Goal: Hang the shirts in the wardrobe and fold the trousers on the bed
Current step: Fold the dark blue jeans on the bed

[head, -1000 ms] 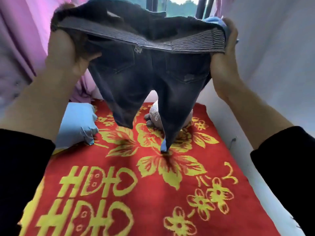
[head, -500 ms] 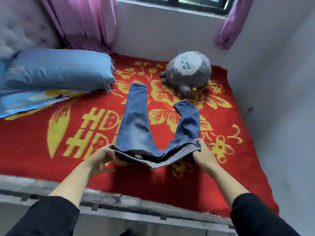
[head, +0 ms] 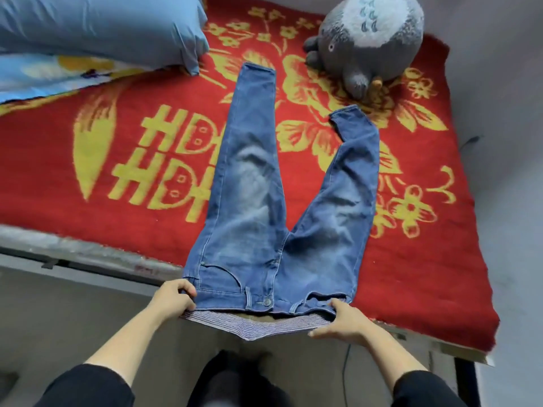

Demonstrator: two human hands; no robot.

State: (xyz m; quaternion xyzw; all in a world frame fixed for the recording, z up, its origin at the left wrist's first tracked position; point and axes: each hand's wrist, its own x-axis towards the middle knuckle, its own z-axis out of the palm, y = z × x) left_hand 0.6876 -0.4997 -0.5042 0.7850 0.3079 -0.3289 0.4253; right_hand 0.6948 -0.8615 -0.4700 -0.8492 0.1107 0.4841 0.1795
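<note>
Jeans (head: 264, 218) are spread on the bed (head: 88, 177), the waistband pinched at its left corner by the left hand (head: 173, 299) and at its right by the right hand (head: 345, 321), arms outstretched.

The person wears a black top, its left sleeve (head: 88, 386) and right sleeve (head: 429, 389) pushed up off the forearms, and dark trousers (head: 235, 383), blurred.

Single head-worn wide-angle view, facing forward and steeply down from close above the left hand (head: 173, 301) and right hand (head: 343, 321), both low in frame. Beyond the hands, the blue denim trousers (head: 249, 201) and red-and-yellow patterned blanket (head: 44, 157) fill the field.
</note>
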